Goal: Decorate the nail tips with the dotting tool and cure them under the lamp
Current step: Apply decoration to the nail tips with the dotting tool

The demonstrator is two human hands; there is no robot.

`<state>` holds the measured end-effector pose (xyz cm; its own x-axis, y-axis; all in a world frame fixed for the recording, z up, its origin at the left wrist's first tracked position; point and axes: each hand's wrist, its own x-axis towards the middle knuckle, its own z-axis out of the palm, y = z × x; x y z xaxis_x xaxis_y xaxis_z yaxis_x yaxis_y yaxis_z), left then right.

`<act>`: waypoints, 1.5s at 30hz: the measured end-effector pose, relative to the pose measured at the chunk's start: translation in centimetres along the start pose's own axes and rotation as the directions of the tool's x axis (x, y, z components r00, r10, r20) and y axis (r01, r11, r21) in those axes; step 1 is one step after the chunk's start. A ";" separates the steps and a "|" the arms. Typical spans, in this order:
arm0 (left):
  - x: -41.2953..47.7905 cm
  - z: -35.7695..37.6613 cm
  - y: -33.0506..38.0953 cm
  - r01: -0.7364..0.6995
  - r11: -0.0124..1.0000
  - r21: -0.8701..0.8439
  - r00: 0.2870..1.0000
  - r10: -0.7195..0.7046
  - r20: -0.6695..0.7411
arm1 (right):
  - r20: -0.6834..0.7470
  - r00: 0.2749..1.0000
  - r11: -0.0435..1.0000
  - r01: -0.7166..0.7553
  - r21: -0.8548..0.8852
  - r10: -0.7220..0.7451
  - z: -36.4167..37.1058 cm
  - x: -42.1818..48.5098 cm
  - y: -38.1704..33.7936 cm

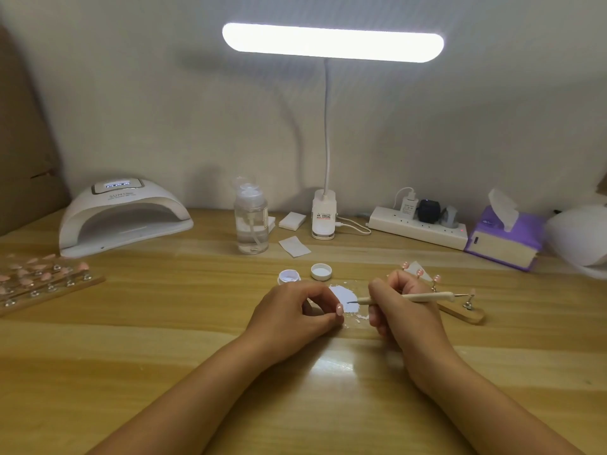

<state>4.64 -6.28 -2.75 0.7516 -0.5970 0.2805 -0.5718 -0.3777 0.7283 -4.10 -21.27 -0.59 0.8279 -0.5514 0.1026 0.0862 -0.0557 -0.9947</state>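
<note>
Here, both grips work low over the middle of the wooden bench (pixel 184 362). The left grip (pixel 295 310) pinches 1 pink nail tip (pixel 340 309) between thumb and forefinger, with the other fingers curled beneath. The right grip (pixel 402 310) is closed round the pale dotting tool (pixel 427 297) like a pen. The tool's thin metal point sits just beside the nail tip; whether it touches cannot be told. Right behind them a patch of white paste (pixel 343 294) lies on the bench. Further back stand a small open jar (pixel 289 276) and its white lid (pixel 321 271), apart from each other. A wooden stand (pixel 473 315) with a few more tips on clips lies behind the right grip. At far left a long rack (pixel 65 291) carries rows of pink tips. The white curing lamp (pixel 124 218) sits at the back left, its display lit, well apart from both grips. Along the wall stand a clear pump bottle (pixel 251 224), a lit desk lamp (pixel 331 42), a power strip (pixel 417 229) and a purple tissue box (pixel 502 241).
</note>
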 end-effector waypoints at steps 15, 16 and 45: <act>-0.1 0.0 0.1 -0.033 0.999 0.017 0.999 0.033 -0.005 | 0.065 0.998 0.999 0.021 -0.043 -0.019 0.2 -0.2 0.0; -0.1 0.0 0.0 -0.034 0.999 0.016 0.999 0.034 -0.004 | 0.068 0.998 0.999 0.021 -0.045 -0.018 0.2 -0.2 0.0; 0.0 0.0 0.0 -0.019 1.000 0.001 1.000 0.019 0.016 | 0.093 0.996 0.998 0.016 -0.057 -0.011 0.3 -0.2 0.0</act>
<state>4.61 -6.30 -2.72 0.7356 -0.6151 0.2840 -0.5861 -0.3675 0.7221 -4.10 -20.88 -0.63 0.8748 -0.4712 0.1128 0.0675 -0.1120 -0.9914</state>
